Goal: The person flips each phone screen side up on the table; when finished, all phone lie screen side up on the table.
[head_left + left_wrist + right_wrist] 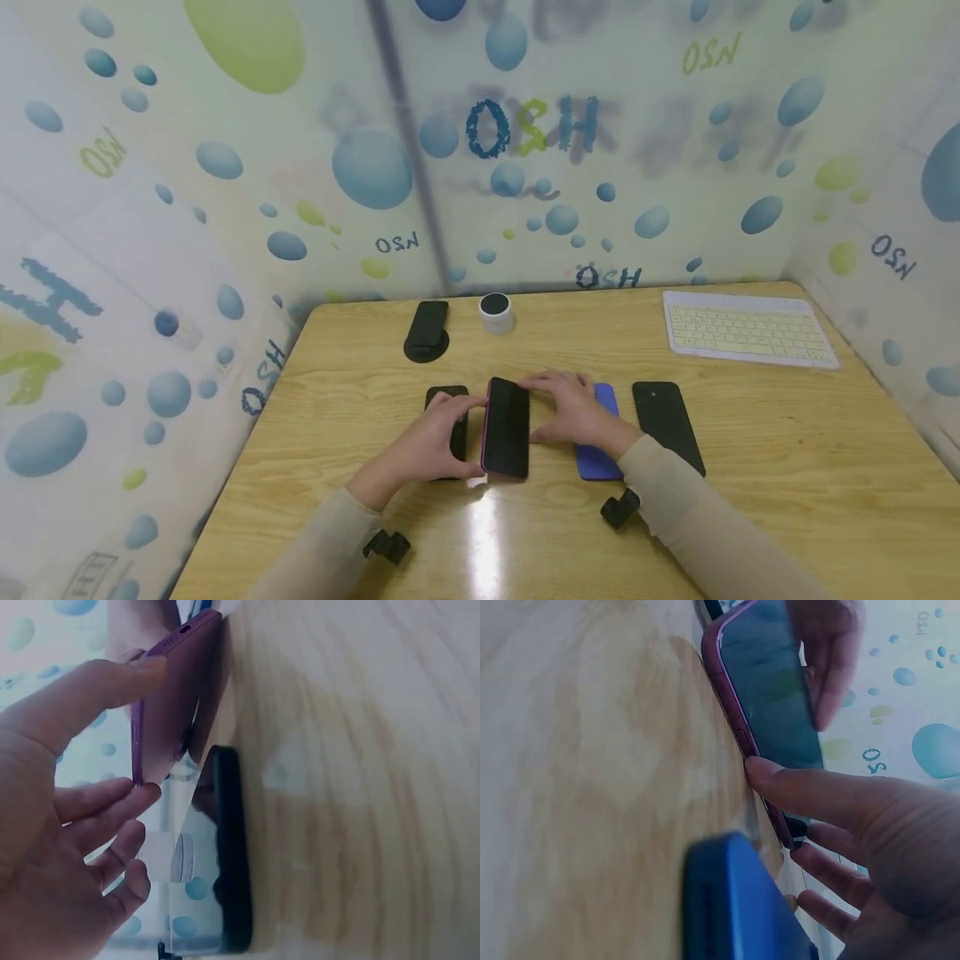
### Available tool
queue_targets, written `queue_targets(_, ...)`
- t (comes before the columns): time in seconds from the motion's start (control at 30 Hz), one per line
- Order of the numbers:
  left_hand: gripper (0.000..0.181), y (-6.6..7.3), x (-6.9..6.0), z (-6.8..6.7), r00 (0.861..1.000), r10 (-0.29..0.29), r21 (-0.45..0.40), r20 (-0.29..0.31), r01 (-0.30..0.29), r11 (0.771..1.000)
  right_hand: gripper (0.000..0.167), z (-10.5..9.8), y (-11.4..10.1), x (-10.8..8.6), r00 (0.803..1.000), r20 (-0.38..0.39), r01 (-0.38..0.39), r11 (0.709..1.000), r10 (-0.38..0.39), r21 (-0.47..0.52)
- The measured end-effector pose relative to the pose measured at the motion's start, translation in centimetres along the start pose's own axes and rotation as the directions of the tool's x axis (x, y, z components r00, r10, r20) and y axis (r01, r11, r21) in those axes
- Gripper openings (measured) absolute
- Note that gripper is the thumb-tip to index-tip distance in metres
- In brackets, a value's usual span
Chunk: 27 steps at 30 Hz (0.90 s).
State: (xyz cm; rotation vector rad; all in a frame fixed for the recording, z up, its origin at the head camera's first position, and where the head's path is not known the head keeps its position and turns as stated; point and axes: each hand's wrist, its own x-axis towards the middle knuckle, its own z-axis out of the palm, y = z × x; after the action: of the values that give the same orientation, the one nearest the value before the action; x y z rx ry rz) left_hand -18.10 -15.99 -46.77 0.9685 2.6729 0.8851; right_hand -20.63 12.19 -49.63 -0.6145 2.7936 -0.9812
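Purple-edged phone (507, 429), dark screen up, held between two bare hands above a wood-grain table (337, 350); taken here as landmark. It sits tilted, its left long edge raised higher than the right; whether the lower edge touches the wood, cannot tell. Left hand (438, 437) narrow on the landmark's left side: thumb at the near end, fingertips on the long edge, other fingers loosely bent. Right hand (577, 412) pinches along the landmark's right edge, thumb partway down the side, fingers at the far corner. Just left of the landmark, partly under the left hand, a black phone (459, 437) lies flat. To its right, beneath the right hand, a blue phone (598, 462); farther right, a second black phone (663, 417), partly hidden by a pale sleeve (663, 483). Beyond the landmark's far end, a white cylinder (497, 321) with dark top; beyond and to the left, a black stand (430, 325) on a round base. Well off to the far right, a white keyboard (746, 329).
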Motion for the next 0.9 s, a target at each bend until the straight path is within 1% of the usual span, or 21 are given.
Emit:
queue_targets(0.2, 0.098, 0.2, 0.5, 1.0, 1.0, -0.009, 0.101, -0.014, 0.01, 0.995, 0.081, -0.9, 0.4, -0.3, 0.999, 0.033, 0.017, 1.0, -0.017, -0.004)
queue_targets(0.37, 0.099, 0.5, 0.8, 1.5, 0.999, -0.045, 0.189, -0.006, 0.045, 0.981, 0.082, -1.2, 0.6, -0.2, 0.998, 0.051, 0.044, 0.999, -0.043, -0.016)
queue_targets(0.5, 0.1, 0.7, 1.0, 1.7, 0.998, -0.071, 0.226, 0.0, 0.069, 0.972, 0.082, -1.3, 0.7, -0.2, 0.997, 0.056, 0.057, 0.998, -0.055, -0.022)
queue_targets(0.57, 0.1, 0.7, 1.0, 1.8, 0.997, -0.075, 0.238, 0.005, 0.072, 0.969, 0.082, -1.4, 0.8, -0.2, 0.997, 0.056, 0.056, 0.998, -0.055, -0.027)
queue_targets(0.7, 0.094, 0.8, 1.1, 1.8, 0.998, -0.067, 0.251, 0.019, 0.06, 0.966, 0.081, -1.4, 0.9, -0.2, 0.997, 0.059, 0.042, 0.999, -0.04, -0.03)
queue_targets(0.8, 0.09, 0.9, 1.1, 1.8, 0.997, -0.066, 0.235, 0.028, 0.058, 0.97, 0.08, -1.4, 1.0, -0.4, 0.998, 0.057, 0.039, 0.999, -0.037, -0.026)
queue_targets(0.9, 0.09, 1.0, 1.0, 1.7, 0.997, -0.069, 0.223, 0.024, 0.062, 0.973, 0.078, -1.4, 1.1, -0.6, 0.998, 0.044, 0.054, 0.999, -0.054, 0.001)
